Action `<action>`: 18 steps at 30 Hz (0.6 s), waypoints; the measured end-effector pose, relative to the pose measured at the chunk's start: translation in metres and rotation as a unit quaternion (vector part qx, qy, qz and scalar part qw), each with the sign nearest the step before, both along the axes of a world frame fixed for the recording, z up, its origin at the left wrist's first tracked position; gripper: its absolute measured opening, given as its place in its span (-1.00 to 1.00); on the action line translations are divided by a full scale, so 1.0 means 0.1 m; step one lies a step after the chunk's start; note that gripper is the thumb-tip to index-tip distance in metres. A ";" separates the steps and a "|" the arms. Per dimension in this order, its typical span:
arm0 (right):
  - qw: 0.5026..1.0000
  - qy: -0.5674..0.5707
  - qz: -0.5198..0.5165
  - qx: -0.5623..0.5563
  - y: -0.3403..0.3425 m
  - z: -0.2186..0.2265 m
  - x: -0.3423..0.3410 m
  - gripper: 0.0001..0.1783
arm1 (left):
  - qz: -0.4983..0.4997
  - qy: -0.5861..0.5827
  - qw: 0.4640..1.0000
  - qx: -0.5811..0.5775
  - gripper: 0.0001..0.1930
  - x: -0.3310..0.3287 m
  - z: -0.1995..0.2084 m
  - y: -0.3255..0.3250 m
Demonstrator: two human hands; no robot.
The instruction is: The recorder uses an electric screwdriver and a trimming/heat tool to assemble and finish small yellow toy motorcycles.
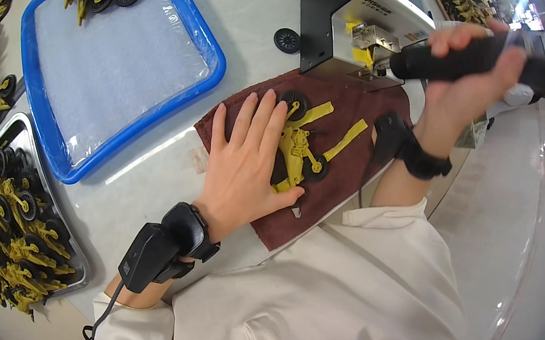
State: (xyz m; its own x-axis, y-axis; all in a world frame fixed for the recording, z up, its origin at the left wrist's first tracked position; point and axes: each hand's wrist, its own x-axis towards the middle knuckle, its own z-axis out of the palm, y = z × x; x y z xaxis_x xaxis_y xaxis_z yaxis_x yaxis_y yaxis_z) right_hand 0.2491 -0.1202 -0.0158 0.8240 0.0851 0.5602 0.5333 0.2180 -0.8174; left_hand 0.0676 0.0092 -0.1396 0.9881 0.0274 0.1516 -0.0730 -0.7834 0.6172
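Note:
My left hand [241, 157] lies flat, fingers spread, on a dark red cloth [275, 231]. It partly covers a yellow toy vehicle [295, 148] with black spoked wheels and presses on its left side. Two flat yellow strips stick out from the toy toward the right. Raised at the right, my right hand [462, 77] is wrapped round a black electric screwdriver [445, 60], held nearly level. The screwdriver's tip is at the metal outlet [374, 39] of a white and black screw feeder [379, 8]; whether a screw sits on it, I cannot tell.
A blue-rimmed tray [217, 75] lined with clear plastic stands at the back, some toy parts at its far end. On the left, a metal tray [80, 263] is heaped with yellow toy pieces and wheels. A loose black wheel [287, 40] lies beside the feeder. More yellow pieces are piled behind.

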 end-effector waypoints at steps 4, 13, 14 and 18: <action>0.962 -0.013 0.269 0.043 -0.23 -0.17 -0.58 -0.10 | -0.006 0.003 1.000 -0.014 0.03 0.03 -0.02 0.00; 0.932 -0.021 0.362 0.001 -0.30 -0.41 -1.08 -0.10 | 0.002 -0.010 0.999 -0.031 0.04 0.00 -0.05 0.02; 0.933 -0.024 0.359 -0.011 -0.33 -0.41 -1.09 -0.10 | 0.000 -0.015 0.999 -0.032 0.04 0.00 -0.05 0.02; 0.937 -0.021 0.347 0.025 -0.27 -0.49 -1.12 -0.10 | 0.002 -0.020 0.999 -0.030 0.03 -0.01 -0.06 0.01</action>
State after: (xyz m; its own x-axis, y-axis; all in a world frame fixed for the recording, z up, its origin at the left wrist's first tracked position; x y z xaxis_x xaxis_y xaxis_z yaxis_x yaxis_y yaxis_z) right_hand 0.1370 -0.1474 -0.0644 0.5565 0.5653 0.6089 0.2814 0.5613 -0.7783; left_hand 0.0667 0.0105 -0.1457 0.9812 0.0417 0.1885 -0.0950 -0.7457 0.6594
